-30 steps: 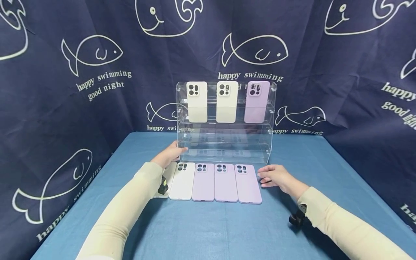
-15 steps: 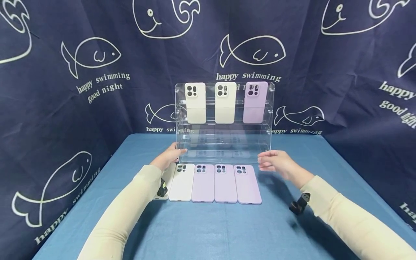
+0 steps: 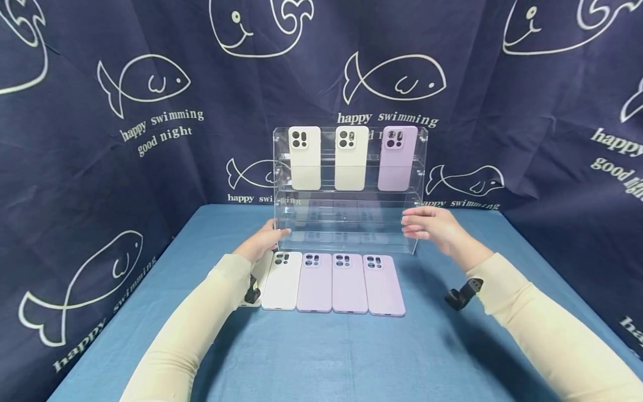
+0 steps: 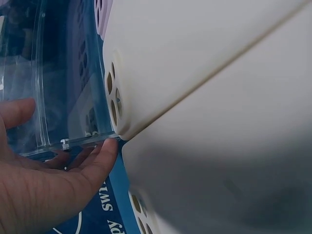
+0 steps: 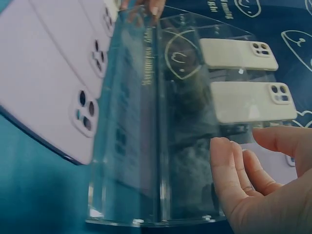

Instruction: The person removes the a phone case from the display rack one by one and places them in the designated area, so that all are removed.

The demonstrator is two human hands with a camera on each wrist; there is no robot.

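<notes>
A clear acrylic display stand (image 3: 346, 237) stands upright on the blue cloth. On its upper tier lean two white phone cases (image 3: 305, 159) and one purple phone case (image 3: 397, 159). My left hand (image 3: 258, 241) grips the stand's lower left side; in the left wrist view its thumb and fingers lie on opposite sides of the clear side panel (image 4: 78, 142). Beside the stand's right edge is my right hand (image 3: 439, 230), raised, fingers loosely bent. The right wrist view shows nothing between its fingertips (image 5: 222, 146).
In front of the stand lies a row of phone cases, purple ones (image 3: 314, 285) to the right and white ones (image 3: 281, 285) to the left, camera cutouts facing up. My left forearm partly covers the leftmost white case. A navy fish-print curtain (image 3: 321, 28) hangs behind.
My right hand has risen from beside the rightmost purple phone case on the table to the stand's right edge. My left hand stays on the stand, and the cases lie as before.
</notes>
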